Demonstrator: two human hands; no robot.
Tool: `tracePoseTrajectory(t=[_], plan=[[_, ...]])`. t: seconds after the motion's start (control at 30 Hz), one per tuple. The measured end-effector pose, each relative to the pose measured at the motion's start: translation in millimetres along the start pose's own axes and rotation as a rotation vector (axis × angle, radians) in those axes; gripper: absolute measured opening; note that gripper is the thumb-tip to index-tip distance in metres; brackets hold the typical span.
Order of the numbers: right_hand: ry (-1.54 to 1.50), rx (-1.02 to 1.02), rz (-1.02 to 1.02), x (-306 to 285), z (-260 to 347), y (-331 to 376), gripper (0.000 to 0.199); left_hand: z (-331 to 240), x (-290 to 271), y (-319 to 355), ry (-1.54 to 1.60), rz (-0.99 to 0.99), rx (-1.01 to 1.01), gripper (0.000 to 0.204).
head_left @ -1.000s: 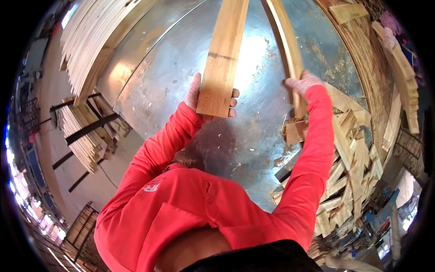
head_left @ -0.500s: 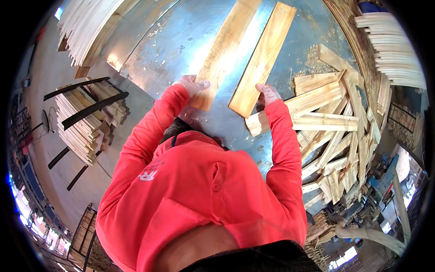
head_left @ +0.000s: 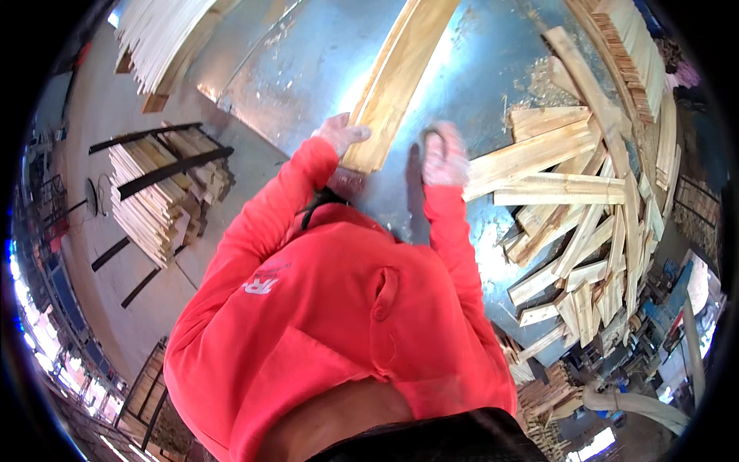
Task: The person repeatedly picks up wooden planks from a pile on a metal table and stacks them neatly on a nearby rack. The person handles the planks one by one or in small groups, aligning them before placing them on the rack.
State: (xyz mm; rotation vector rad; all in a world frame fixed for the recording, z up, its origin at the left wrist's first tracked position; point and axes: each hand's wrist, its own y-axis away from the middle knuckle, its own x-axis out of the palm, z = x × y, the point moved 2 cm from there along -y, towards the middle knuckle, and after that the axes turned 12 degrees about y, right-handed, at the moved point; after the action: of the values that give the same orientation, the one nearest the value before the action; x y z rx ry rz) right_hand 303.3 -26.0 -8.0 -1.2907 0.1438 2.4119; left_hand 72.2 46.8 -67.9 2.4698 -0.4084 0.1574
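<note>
On the metal table, my left hand (head_left: 342, 135), in a pale glove, grips the near end of a long, light wooden board (head_left: 408, 77). The thumb lies on top of the wood. A second board shows as a narrow strip along the left edge of the first, mostly covered by it. To the right of the boards, my gloved right hand (head_left: 445, 156) hovers over the table, blurred by motion. Its thumb and fingers look apart, with nothing visible between them. Just right of it is the end of a loose board (head_left: 531, 158).
A jumbled heap of wood offcuts (head_left: 585, 254) covers the table's right side. Stacked boards stand at the far left (head_left: 158, 46) and far right (head_left: 631, 54). A slatted stack (head_left: 150, 196) with dark bars sits on the floor at left.
The right-hand board has moved left onto the other one, so the two lie together. My right hand has let go of it and shifted slightly left; my left hand stays at the near end.
</note>
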Motion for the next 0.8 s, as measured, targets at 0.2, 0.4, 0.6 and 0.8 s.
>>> tracePoseTrajectory(t=[0.2,0.4,0.6,0.8], plan=[[0.381,0.239,-0.219,-74,-116,-21,0.056,-80,-76,-53,-0.308,-0.27,0.105,0.047],[0.379,0.042,-0.186,-79,-103,-78,0.053,-294,-78,-163,-1.014,-0.59,0.029,0.047],[0.906,-0.031,0.005,-105,-114,-336,0.083,-300,-73,-214,-1.139,-0.489,-0.085,0.052],[0.818,0.078,0.421,-52,-177,-476,0.115,-340,-115,-294,-0.981,-0.464,0.233,0.055]])
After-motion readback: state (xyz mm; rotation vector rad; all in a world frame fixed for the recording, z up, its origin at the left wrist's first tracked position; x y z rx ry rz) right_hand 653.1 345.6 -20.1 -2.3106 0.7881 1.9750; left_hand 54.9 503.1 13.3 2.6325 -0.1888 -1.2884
